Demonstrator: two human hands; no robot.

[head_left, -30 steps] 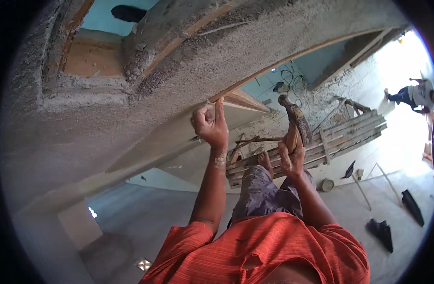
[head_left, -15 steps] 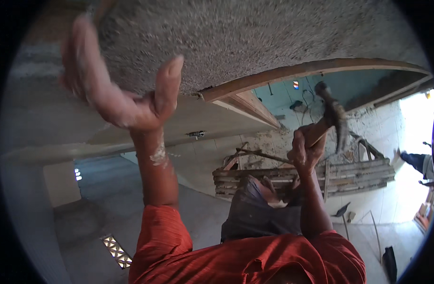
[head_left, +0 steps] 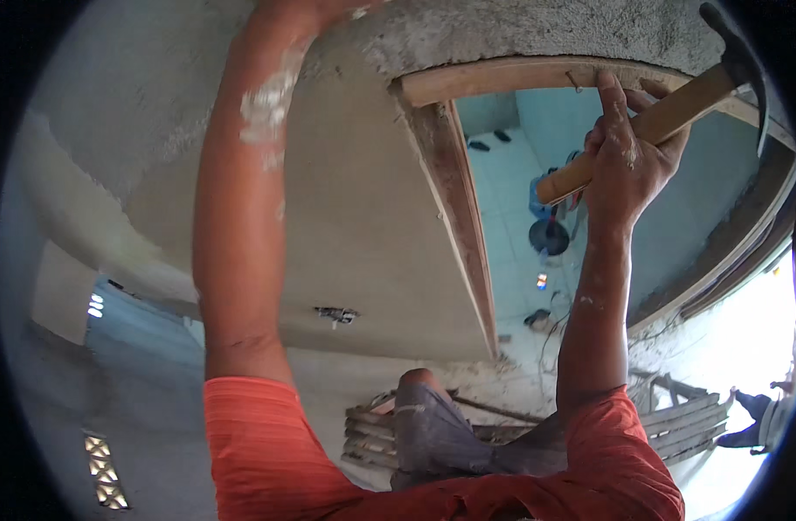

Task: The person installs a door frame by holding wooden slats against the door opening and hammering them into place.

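Observation:
My right hand (head_left: 628, 161) grips a claw hammer by its wooden handle (head_left: 689, 100). The dark hammer head (head_left: 743, 65) points up and to the right. The index finger stretches up to the wooden beam (head_left: 493, 78) across the top of a door frame. Beside that fingertip a nail (head_left: 574, 81) sticks out of the beam. High against the rough plaster, my left hand (head_left: 328, 10) is mostly cut off by the upper picture edge, so its fingers do not show. Pale plaster smears the left forearm (head_left: 255, 200).
The frame's left post (head_left: 459, 226) runs down beside a grey wall (head_left: 363, 226) with an electrical box (head_left: 337, 315). Dark round things lie on the tiled floor through the opening. Below me is a plank platform (head_left: 684, 425). Another person (head_left: 758, 417) stands at far right.
My view has tilted up toward the beam. My left hand has risen to the upper picture edge. My right hand has brought the hammer up beside the beam, its index finger now extended.

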